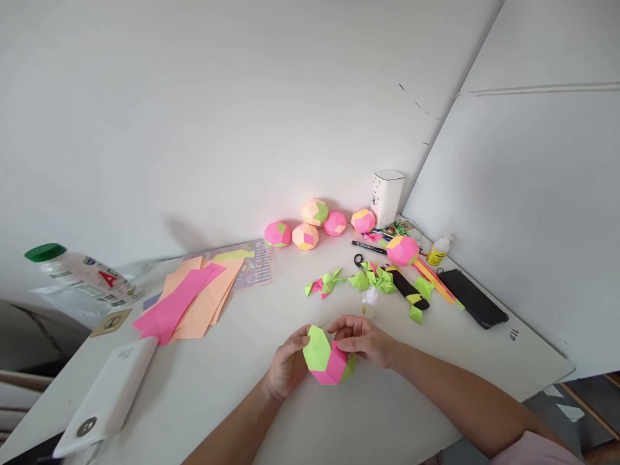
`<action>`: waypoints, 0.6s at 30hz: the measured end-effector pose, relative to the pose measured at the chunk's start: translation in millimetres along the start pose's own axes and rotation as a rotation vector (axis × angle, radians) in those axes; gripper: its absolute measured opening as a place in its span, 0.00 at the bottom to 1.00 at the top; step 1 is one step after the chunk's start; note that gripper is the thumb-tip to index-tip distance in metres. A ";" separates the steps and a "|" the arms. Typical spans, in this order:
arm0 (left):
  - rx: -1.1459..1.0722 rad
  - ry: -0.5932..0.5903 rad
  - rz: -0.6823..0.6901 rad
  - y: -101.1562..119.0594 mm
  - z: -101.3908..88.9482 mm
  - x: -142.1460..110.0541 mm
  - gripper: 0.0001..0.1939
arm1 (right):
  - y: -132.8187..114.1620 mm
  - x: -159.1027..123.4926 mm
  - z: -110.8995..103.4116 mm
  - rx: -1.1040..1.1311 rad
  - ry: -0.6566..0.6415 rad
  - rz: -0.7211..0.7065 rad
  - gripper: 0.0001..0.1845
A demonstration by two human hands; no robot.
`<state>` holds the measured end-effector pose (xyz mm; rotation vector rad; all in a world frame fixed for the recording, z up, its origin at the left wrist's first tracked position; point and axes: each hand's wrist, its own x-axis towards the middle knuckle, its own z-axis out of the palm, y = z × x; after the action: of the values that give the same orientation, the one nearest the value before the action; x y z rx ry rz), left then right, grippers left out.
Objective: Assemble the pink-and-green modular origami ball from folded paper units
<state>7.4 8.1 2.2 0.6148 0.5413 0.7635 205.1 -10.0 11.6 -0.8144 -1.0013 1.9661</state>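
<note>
Between my two hands, close to the front of the table, is a partly formed paper ball [330, 367] of green and pink folded pieces. My left hand [287, 363] grips it by the green side, thumb on the outer face. The fingers of my right hand [362, 339] pinch its pink upper edge on the other side. A small white glue bottle [369, 302] stands just beyond my right hand. Behind it lie loose green folded paper pieces [372, 278], and a smaller heap of green and pink pieces [324, 284] sits to their left.
Several finished paper balls [305, 236] line the wall. A black phone [472, 297], a yellow-labelled bottle [440, 250] and a white container [387, 197] are on the right. Leftward are pink and orange paper sheets [186, 303], a white box-like device [109, 397] and a green-capped bottle [87, 274].
</note>
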 end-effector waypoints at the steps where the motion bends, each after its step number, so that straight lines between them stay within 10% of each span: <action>1: 0.013 0.011 0.001 -0.1 0.8 0.1 0.10 | 1.0 0.3 0.2 0.015 -0.002 -0.013 0.16; 18: 0.082 0.060 0.014 -5.4 0.5 -0.9 0.14 | 3.3 -1.4 8.4 -0.016 0.083 -0.021 0.14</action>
<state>9.6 4.1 -0.9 0.6734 0.6259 0.7780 198.0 -15.5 13.1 -0.8837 -0.9748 1.8933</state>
